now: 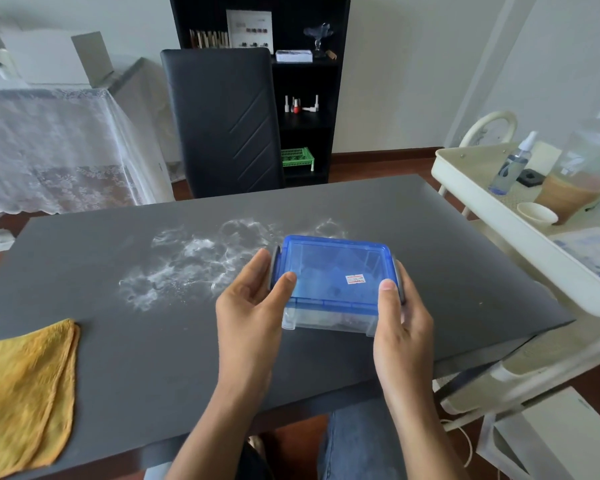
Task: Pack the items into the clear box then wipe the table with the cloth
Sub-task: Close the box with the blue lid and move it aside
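Observation:
A clear plastic box (329, 318) with a blue lid (333, 268) sits on the dark grey table (153, 358), right of centre. My left hand (253, 299) grips its left end, thumb on the lid and fingers round the grey side latch. At the box's right end my right hand (400, 313) holds it the same way, thumb on the lid. The lid is on; the contents show only as dim shapes. A folded yellow cloth (25, 386) lies at the table's near left edge. White powder (187, 265) is smeared over the table behind and left of the box.
A cream cart (499, 216) stands at the table's right side with a spray bottle (511, 166), a small bowl (536, 213) and a jar. A black chair (222, 123) stands behind the table, with a black shelf (305, 98) beyond it.

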